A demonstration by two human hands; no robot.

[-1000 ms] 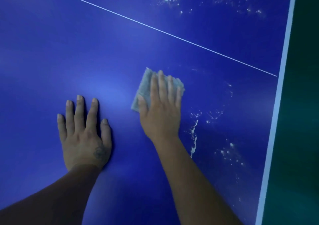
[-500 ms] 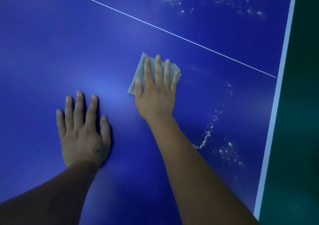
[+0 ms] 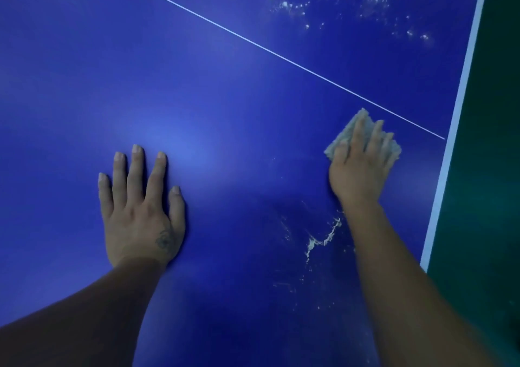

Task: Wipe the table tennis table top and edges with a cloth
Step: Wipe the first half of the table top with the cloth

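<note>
Head view, two hands flat, left hand [image 3: 140, 214], right hand [image 3: 361, 169], one cloth [image 3: 344, 136]

Dark green floor [image 3: 489, 169], dim and featureless, fills the strip right of the right hand's fingers [image 3: 375, 139]. A soft pale glare [image 3: 183, 148] of overhead light lies just beyond the left hand's fingers [image 3: 136, 167].

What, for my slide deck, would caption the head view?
Right hand presses a cloth near the blue table's white edge; left hand rests flat; white smears nearby.
</note>
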